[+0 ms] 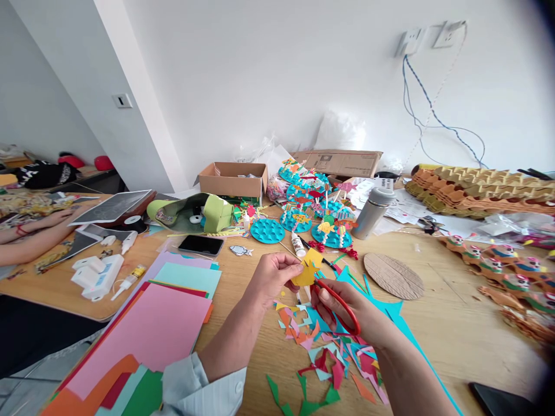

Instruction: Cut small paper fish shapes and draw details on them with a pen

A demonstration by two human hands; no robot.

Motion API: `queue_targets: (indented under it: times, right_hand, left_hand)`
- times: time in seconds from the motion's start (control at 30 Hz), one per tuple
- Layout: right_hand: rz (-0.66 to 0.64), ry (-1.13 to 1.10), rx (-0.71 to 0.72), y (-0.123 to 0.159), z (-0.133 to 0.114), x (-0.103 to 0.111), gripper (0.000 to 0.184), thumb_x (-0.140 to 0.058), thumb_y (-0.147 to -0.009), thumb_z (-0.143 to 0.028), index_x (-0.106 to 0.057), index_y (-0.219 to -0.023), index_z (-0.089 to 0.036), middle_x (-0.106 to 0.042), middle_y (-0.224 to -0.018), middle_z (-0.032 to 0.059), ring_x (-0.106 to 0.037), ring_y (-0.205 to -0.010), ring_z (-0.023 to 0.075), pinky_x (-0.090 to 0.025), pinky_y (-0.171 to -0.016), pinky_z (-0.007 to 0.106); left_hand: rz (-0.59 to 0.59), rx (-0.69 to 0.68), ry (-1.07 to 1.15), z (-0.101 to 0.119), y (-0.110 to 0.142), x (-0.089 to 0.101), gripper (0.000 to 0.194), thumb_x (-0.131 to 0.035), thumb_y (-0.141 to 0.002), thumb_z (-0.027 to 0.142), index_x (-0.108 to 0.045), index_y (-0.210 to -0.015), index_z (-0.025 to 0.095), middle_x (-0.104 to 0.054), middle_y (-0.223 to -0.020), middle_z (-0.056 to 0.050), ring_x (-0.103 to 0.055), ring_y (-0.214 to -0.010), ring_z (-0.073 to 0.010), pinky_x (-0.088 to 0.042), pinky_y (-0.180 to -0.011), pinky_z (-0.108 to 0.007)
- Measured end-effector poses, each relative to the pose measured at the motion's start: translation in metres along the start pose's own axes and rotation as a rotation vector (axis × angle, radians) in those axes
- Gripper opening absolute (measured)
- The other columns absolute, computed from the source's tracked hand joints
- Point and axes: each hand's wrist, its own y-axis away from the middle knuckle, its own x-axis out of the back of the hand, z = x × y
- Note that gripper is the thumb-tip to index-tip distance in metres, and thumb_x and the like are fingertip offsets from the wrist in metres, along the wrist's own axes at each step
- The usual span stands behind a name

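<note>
Two bare hands meet near the centre of the frame over a light brown wooden table (pixel 437 332). The left hand (pixel 271 277), coming up from the lower centre with a pale blue cuff at its wrist, has its thumb and fingers pinched on a small yellow paper piece with a jagged edge (pixel 306 275). The right hand (pixel 342 303), entering from the lower right, is curled around the handles of red-handled scissors (pixel 356 325), which point at the yellow paper (how far the blades are apart is hard to tell).

Many multicoloured paper scraps (pixel 336 372) lie scattered below the hands, in the lower centre, and a bright turquoise sheet with pointed edges (pixel 394 312) spreads beneath the right forearm. An oval of brown corrugated cardboard (pixel 392 276) lies just right of centre. At the lower left, a flat pink paper sheet (pixel 151 326) tops a stack of coloured sheets. A black smartphone (pixel 200 245) lies left of centre, near a small white fish-shaped cutout (pixel 240 250). A silver metal flask (pixel 372 214) stands right of the upper centre.
</note>
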Motion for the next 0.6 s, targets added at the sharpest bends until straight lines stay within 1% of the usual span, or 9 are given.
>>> queue_targets:
  times: [0.2,0.37,0.6]
  right_hand:
    - [-0.005,0.021,-0.004,0.0012,0.0012,0.0009,0.047,-0.046,-0.089,-0.062,-0.052,-0.077,-0.017,-0.051,-0.054,-0.0023,-0.042,-0.046,0.0085,-0.03,-0.042,0.021]
    - [0.004,0.012,-0.006,0.0,0.0028,0.0007,0.047,-0.049,-0.088,-0.063,-0.052,-0.077,-0.017,-0.049,-0.054,-0.0031,-0.041,-0.044,0.008,-0.029,-0.04,0.021]
    - [0.006,-0.025,-0.019,0.0002,0.0037,0.0011,0.047,-0.052,-0.085,-0.064,-0.051,-0.074,-0.018,-0.049,-0.052,-0.004,-0.042,-0.041,0.0077,-0.029,-0.038,0.02]
  left_hand:
    - [-0.002,0.003,-0.013,0.0022,0.0018,-0.0016,0.032,-0.075,-0.06,0.04,-0.064,-0.072,0.012,-0.066,-0.062,-0.005,-0.057,-0.043,-0.0113,-0.046,-0.042,-0.022]
    - [0.005,0.001,-0.011,0.0028,0.0023,-0.0024,0.031,-0.074,-0.06,0.038,-0.064,-0.071,0.012,-0.065,-0.059,-0.004,-0.056,-0.042,-0.0111,-0.045,-0.041,-0.021]
    - [0.012,0.014,0.008,0.0018,0.0019,-0.0029,0.034,-0.077,-0.058,0.041,-0.062,-0.071,0.013,-0.066,-0.06,-0.004,-0.056,-0.042,-0.0111,-0.046,-0.041,-0.021]
